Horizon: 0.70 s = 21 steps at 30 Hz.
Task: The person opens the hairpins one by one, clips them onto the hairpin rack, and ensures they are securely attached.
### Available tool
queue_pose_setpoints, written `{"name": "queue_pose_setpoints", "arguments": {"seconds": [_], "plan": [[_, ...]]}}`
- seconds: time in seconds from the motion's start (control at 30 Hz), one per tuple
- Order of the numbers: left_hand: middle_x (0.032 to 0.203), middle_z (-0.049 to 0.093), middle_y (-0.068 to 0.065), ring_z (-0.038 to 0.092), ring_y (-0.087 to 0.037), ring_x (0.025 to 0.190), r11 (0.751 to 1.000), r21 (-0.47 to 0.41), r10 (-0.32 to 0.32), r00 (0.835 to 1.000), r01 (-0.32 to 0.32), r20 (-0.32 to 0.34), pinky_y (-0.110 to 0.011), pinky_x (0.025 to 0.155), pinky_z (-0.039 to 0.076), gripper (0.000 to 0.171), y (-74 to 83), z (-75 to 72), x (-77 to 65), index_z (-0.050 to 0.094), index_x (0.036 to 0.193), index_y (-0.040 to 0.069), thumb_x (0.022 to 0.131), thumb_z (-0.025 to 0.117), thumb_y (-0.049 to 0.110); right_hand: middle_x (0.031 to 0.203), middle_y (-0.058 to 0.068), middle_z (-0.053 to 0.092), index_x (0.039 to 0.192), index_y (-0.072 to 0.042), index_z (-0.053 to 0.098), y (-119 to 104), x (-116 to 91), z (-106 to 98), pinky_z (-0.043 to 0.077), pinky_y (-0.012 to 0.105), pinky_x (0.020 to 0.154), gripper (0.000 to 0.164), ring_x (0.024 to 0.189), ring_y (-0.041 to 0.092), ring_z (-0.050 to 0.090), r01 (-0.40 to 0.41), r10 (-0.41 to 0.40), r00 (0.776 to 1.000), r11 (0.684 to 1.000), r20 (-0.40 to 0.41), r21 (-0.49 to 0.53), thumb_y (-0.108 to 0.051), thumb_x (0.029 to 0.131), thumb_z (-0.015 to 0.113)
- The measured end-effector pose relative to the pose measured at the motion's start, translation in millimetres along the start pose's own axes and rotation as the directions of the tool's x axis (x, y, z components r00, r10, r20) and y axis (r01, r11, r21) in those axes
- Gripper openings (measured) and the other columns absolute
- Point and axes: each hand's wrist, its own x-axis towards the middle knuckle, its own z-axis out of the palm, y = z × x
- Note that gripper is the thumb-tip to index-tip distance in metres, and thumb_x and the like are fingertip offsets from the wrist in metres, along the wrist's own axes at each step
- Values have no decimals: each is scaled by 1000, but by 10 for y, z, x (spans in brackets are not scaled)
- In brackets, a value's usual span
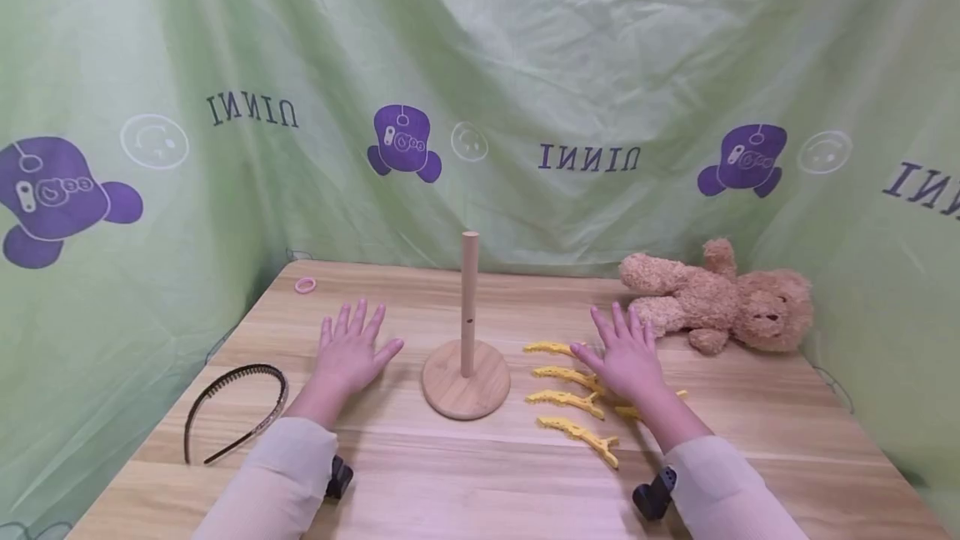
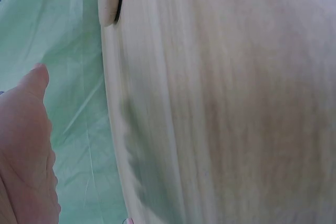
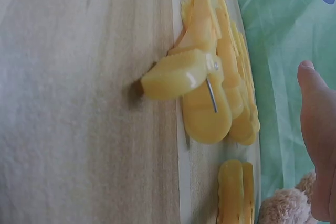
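Note:
My left hand (image 1: 351, 359) is held over the table with its fingers spread, between a black toothed headband (image 1: 197, 407) and a wooden stand (image 1: 468, 307) with an upright rod on a round base. In the left wrist view, that hand (image 2: 26, 150) casts a shadow on the wood and holds nothing. Fingers likewise spread, my right hand (image 1: 626, 359) hovers over several yellow alligator hair clips (image 1: 573, 432), partly covering some of them. The right wrist view has one hair clip (image 3: 197, 85) up close, its metal spring showing, with the right hand (image 3: 320, 129) apart from it.
A brown teddy bear (image 1: 708, 302) lies on its side at the back right of the wooden table (image 1: 435, 490). A small pink ring (image 1: 305, 285) lies at the back left. Green printed cloth (image 1: 510, 48) hangs behind and around the table.

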Motion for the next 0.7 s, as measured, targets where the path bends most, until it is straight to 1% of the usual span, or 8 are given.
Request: {"name": "queue_pose_setpoints", "arguments": {"seconds": [0.2,0.27,0.33,0.43,0.47,0.53,0.63,0.7], "plan": [[163,4,-21,-2,-46,150,1000,-9,8,1000,-8,18,-65,119,-7,76,9,44,26,21,156,10,99,39,57,162,27,0,157,-11,17,11,-6,0,-7,65,119,88,148,51,-4,-3,3,1000,1000,-8,17,-68,94,39],[163,5,-22,-1,-46,150,999,-27,18,999,-17,26,-65,120,-5,77,34,76,21,20,156,9,99,39,57,161,28,1,157,-10,17,33,-44,-35,-5,65,119,87,147,51,-3,1,-1,1000,999,-17,39,-66,95,40],[163,7,-23,2,-47,149,997,-65,37,999,-35,32,-65,120,0,77,69,114,2,20,156,7,100,39,56,161,30,4,157,-9,17,75,-93,-71,-2,66,119,85,147,51,0,7,-4,999,997,-32,76,-63,96,40],[162,9,-25,7,-47,149,983,-171,75,995,-64,59,-64,121,7,79,124,182,-47,17,156,2,100,40,54,160,30,8,156,-5,20,176,-186,-128,6,68,118,81,147,51,5,8,2,999,985,-54,170,-58,99,42],[161,10,-26,9,-47,149,974,-216,88,994,-72,68,-64,121,9,80,142,205,-67,17,155,1,100,42,54,160,30,9,156,-5,21,217,-219,-141,8,69,117,80,147,51,7,3,8,998,979,-56,205,-57,99,43],[162,10,-26,10,-46,149,947,-312,104,990,-70,93,-62,121,11,84,184,246,-110,15,155,0,98,48,52,161,28,10,155,-4,23,305,-292,-165,12,71,115,77,146,52,10,-11,27,998,961,-54,276,-54,100,43],[162,11,-24,12,-45,149,896,-441,119,985,-54,121,-61,121,12,90,237,304,-166,15,155,0,94,59,48,160,29,15,153,-2,27,434,-415,-190,16,73,112,72,144,53,15,-36,56,997,934,-45,356,-50,101,44],[162,14,-23,14,-44,149,862,-506,122,984,-42,127,-60,121,13,93,279,344,-196,17,155,0,90,66,46,158,29,19,151,-1,30,521,-509,-194,19,73,111,69,142,54,19,-56,76,996,919,-38,391,-47,102,45]]}}
